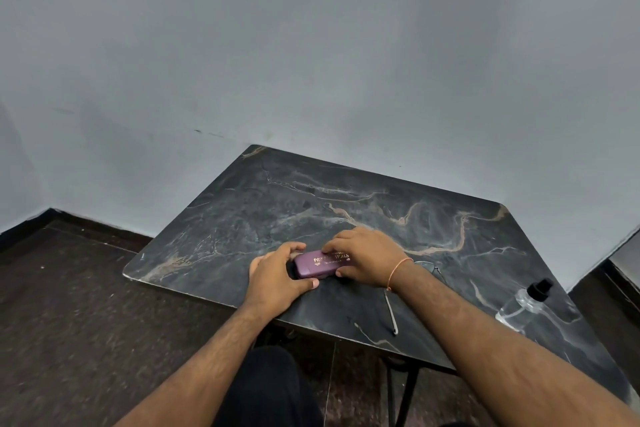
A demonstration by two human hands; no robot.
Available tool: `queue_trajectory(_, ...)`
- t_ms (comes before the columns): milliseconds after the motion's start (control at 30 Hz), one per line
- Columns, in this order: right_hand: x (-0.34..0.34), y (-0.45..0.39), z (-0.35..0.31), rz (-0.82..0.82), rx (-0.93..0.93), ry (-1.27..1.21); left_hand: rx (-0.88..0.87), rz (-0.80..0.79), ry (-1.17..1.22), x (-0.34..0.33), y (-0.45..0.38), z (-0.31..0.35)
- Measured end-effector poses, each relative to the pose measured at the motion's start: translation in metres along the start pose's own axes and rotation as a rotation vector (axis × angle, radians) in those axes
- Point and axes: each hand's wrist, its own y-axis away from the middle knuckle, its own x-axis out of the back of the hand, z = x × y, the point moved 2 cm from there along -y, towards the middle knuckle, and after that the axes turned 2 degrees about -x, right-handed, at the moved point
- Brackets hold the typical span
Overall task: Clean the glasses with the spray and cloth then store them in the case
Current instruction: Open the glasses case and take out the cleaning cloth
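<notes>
- Case (pixel 323 264), purple with gold lettering, lying flat on the dark marbled table (pixel 346 198) at lower centre of the frame, lid down
- Left hand (pixel 277 276) curled round the case's left end, thumb on the near side and fingers wrapped over the far side; likely there to brace it against sliding
- Right hand (pixel 367 258) clamped over the right half, fingers draped on the lid and thumb tucked under the near edge; reads as a grip for prising the lid up or pressing it down, impossible to tell which from this view
- Glasses (pixel 393 308) just right of the case, mostly hidden under the right wrist; one thin arm sticking out toward the lower edge of the frame, a bit of rim showing beyond the wrist; outside the case, so storing looks not yet done
- Spray bottle (pixel 523 305), clear with a black top, standing at lower right near the table's near edge, well apart from the hands; parked within reach
- Cloth not visible anywhere; possibly inside the case, cannot tell
- Thin orange thread band (pixel 398 270) round the right wrist
- Count: one case, one pair of glasses, one spray bottle, two hands, one table, no cloth in sight
- Grey wall (pixel 311 45) filling the upper half, dark floor (pixel 69 288) at lower left
</notes>
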Motion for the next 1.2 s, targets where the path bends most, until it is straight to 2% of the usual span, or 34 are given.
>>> queue_trajectory(133,0.004,-0.003,0.005,-0.001,0.027,-0.042,0.012,0.013,0.020,0.000,0.000,0.000)
queue_trajectory(333,0.013,-0.005,0.012,0.025,-0.032,-0.104,0.064,0.007,0.026,0.000,0.000,0.000)
queue_trajectory(633,0.014,-0.016,0.006,0.256,-0.310,-0.085,-0.003,0.034,-0.046,0.005,0.008,0.016)
queue_trajectory(767,0.008,-0.019,0.005,0.289,-0.426,-0.132,-0.034,0.014,-0.135,0.007,0.009,0.019)
queue_trajectory(900,0.006,-0.018,0.007,0.245,-0.515,-0.207,-0.022,-0.002,-0.192,0.007,0.008,0.021)
queue_trajectory(1067,0.003,-0.014,0.009,-0.002,-0.597,-0.126,0.000,0.001,-0.199,0.007,0.007,0.022)
queue_trajectory(1200,-0.004,-0.013,0.010,-0.063,-0.613,-0.100,0.012,-0.001,-0.202,0.007,0.007,0.022)
